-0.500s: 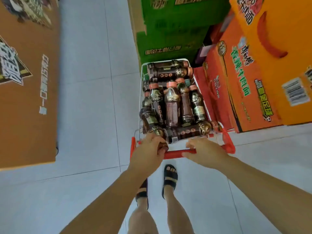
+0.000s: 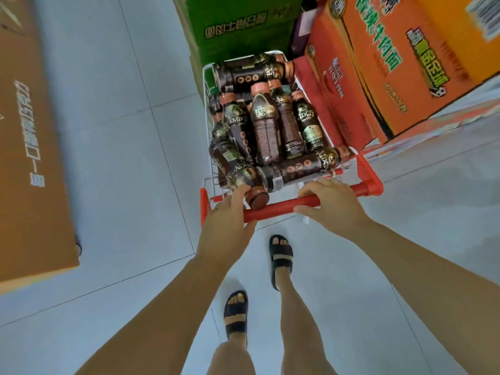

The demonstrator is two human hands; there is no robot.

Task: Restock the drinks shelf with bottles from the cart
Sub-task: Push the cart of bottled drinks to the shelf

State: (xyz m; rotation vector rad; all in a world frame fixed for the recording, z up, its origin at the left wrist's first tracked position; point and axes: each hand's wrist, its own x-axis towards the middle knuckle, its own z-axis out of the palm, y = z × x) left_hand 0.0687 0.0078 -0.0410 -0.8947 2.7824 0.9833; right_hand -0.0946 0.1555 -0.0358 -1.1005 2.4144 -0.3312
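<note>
The left hand (image 2: 227, 223) and right hand (image 2: 331, 205) curl round the red handle (image 2: 278, 207) of a cart (image 2: 207, 125) full of dark bottles (image 2: 265, 128).

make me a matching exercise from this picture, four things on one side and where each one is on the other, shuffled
Things:
1. cart handle
2. bottles
3. green box
4. brown box

Places:
a. at the far left edge of the view
b. lying piled inside the cart
c. gripped by the left hand and the right hand
d. just past the cart's far end

Pairs: 1-c, 2-b, 3-d, 4-a
</note>
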